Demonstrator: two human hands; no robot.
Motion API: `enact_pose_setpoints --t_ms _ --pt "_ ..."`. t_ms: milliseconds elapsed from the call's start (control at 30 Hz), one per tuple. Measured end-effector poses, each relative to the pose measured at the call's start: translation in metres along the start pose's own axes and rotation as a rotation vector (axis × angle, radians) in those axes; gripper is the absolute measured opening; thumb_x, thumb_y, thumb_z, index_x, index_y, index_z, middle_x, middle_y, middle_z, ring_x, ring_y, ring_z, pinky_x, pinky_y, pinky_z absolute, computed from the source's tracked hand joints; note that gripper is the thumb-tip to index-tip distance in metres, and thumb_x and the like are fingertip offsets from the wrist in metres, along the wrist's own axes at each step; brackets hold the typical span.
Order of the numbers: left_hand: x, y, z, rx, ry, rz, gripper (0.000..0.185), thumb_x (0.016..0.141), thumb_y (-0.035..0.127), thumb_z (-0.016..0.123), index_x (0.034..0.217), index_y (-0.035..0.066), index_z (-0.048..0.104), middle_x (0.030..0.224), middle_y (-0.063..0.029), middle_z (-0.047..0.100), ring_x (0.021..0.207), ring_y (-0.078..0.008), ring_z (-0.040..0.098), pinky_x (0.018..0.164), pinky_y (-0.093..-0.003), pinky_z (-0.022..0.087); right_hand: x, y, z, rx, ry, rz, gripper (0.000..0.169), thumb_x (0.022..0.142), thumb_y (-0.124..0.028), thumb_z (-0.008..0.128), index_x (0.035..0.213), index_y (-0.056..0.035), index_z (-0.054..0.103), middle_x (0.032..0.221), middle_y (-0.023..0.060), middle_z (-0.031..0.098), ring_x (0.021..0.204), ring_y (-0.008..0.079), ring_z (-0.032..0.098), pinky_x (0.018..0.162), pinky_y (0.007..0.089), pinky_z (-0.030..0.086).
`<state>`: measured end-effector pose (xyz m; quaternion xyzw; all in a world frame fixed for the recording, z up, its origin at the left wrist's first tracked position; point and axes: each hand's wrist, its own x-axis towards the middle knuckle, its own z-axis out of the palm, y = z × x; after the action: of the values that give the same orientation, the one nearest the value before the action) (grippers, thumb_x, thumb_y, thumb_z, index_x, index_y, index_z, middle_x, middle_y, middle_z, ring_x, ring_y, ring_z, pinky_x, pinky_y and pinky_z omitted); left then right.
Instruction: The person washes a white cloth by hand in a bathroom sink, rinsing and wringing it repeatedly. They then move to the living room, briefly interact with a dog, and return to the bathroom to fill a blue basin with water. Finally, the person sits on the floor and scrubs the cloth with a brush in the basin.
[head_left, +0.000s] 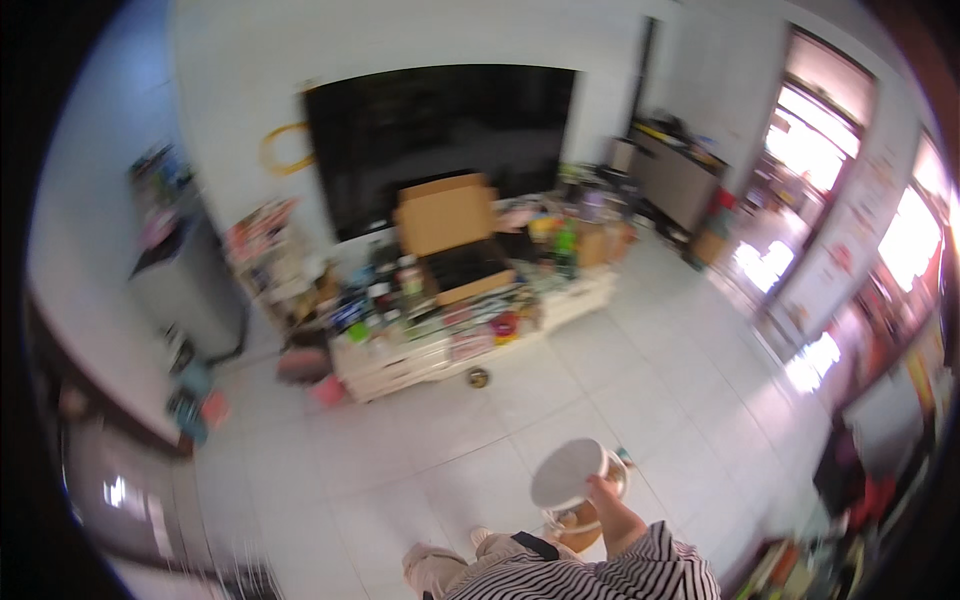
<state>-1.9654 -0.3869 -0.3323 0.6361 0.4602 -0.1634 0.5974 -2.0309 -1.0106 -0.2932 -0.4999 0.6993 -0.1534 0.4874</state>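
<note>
My right hand (598, 489) grips the rim of a round white lid (568, 474), which is tilted. Below and partly behind the lid is a round container (581, 538) with a white rim and something brownish in it; the lid and my forearm hide part of it. My left hand is out of view. Before me lies a pale tiled floor, with my light trousers and striped shirt at the bottom of the picture.
A low white cabinet (405, 373) crowded with bottles and an open cardboard box (448, 214) stands below a wall television (442, 135). A small round object (478, 377) lies on the floor before it. A pink bin (328, 391) stands at its left end.
</note>
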Motion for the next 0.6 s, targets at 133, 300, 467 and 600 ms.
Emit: enact_pose_setpoints --t_ms 133,300,467,600 --pt "0.022 0.092 0.062 0.132 -0.145 0.140 0.044 0.075 0.025 0.062 0.113 0.005 0.052 0.100 -0.0115 0.056 0.091 -0.0264 0.052 0.073 -0.0395 0.045 -0.056 -0.005 -0.014 0.156 -0.091 0.123 0.039 0.059 -0.022 0.069 0.086 0.0066 0.063 0.076 0.0133 0.062 0.064 0.0224 0.059 0.059 0.0319 0.047" --pt "0.076 0.151 0.065 0.048 -0.206 0.187 0.043 0.078 0.024 0.059 0.116 0.005 0.050 0.099 -0.0098 0.055 0.089 -0.0243 0.051 0.071 -0.0368 0.047 -0.091 0.045 -0.030 0.364 0.049 0.240 0.022 0.058 -0.014 0.069 0.072 0.0008 0.061 0.062 0.0058 0.052 0.051 0.0159 0.049 0.047 0.0309 0.040" --pt "0.132 0.199 0.049 0.075 -0.302 0.238 0.043 0.081 0.023 0.056 0.119 0.004 0.048 0.099 -0.0081 0.053 0.087 -0.0224 0.051 0.070 -0.0346 0.048 -0.164 0.087 -0.042 0.320 0.319 0.283 0.040 0.064 -0.016 0.063 0.093 0.0108 0.058 0.085 0.0179 0.060 0.078 0.0249 0.060 0.062 0.0354 0.048" --pt "0.187 0.203 0.045 0.339 -0.414 0.353 0.021 0.076 0.020 0.054 0.092 0.007 0.055 0.074 -0.0035 0.052 0.066 -0.0162 0.049 0.055 -0.0327 0.043 -0.249 0.095 -0.045 0.321 0.419 0.379 0.048 0.068 -0.021 0.059 0.101 0.0136 0.055 0.095 0.0230 0.061 0.089 0.0295 0.060 0.071 0.0372 0.048"
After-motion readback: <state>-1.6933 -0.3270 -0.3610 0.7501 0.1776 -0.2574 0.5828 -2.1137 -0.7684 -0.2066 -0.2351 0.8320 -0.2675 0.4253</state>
